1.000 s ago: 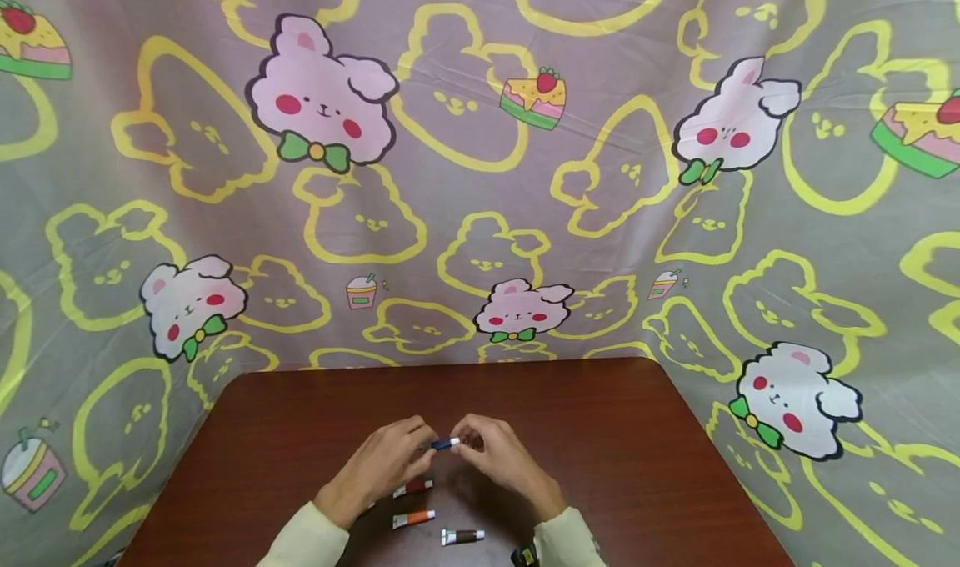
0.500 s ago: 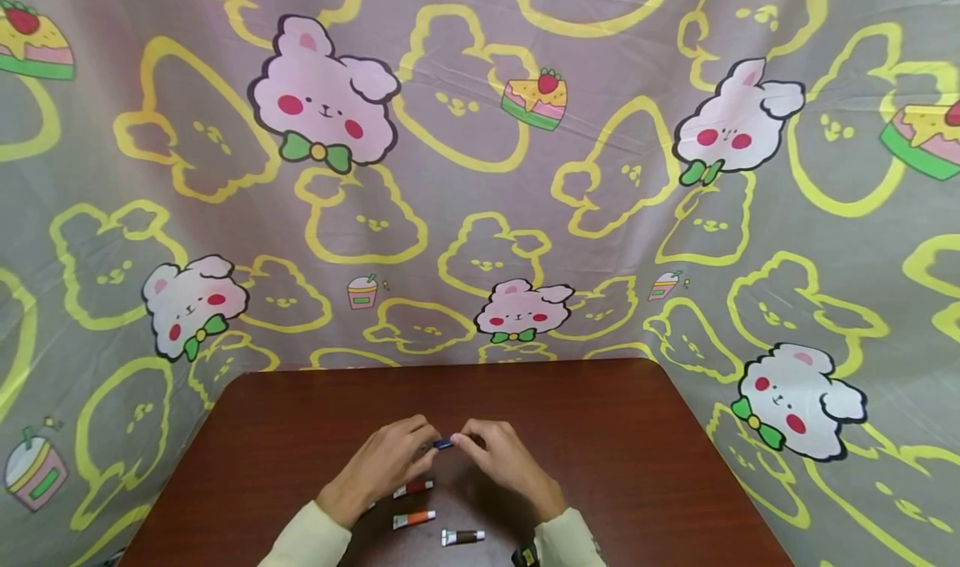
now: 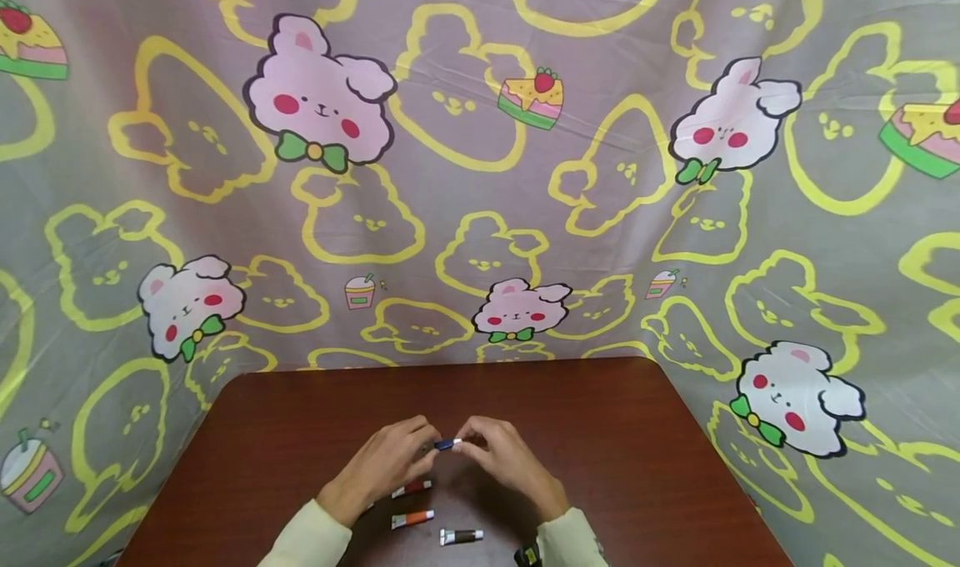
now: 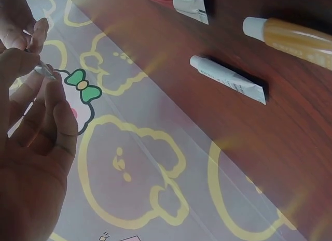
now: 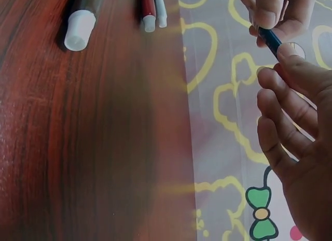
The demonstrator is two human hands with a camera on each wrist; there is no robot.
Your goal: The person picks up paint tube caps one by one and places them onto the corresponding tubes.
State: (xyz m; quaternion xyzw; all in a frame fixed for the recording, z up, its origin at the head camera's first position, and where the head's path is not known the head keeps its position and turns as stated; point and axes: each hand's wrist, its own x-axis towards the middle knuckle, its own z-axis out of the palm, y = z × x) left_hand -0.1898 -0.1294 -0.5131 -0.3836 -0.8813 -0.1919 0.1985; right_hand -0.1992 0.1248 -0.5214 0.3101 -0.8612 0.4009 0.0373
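Note:
A small dark blue paint tube (image 3: 445, 445) with a white cap is held up between both hands over the middle of the table. My left hand (image 3: 386, 460) pinches its flat crimped end, whose silvery tip shows in the left wrist view. From the other side, the thumb and forefinger of my right hand (image 3: 510, 460) pinch the cap end. In the right wrist view the tube's blue body (image 5: 270, 40) runs between the two hands, and the right hand's other fingers are loosely bent. The cap is mostly hidden by the right fingertips there.
Nearer the body lie a red paint tube (image 3: 412, 489), an orange one (image 3: 412, 519) and a dark brown one (image 3: 461, 536). A whitish tube (image 4: 228, 79) lies by the left forearm. Patterned cloth (image 3: 480, 175) hangs around the brown table (image 3: 600, 434).
The right fingertips have shifted on the cap: half a second ago they covered it, and now its white shows again. The left hand and the tubes on the table stay in place.

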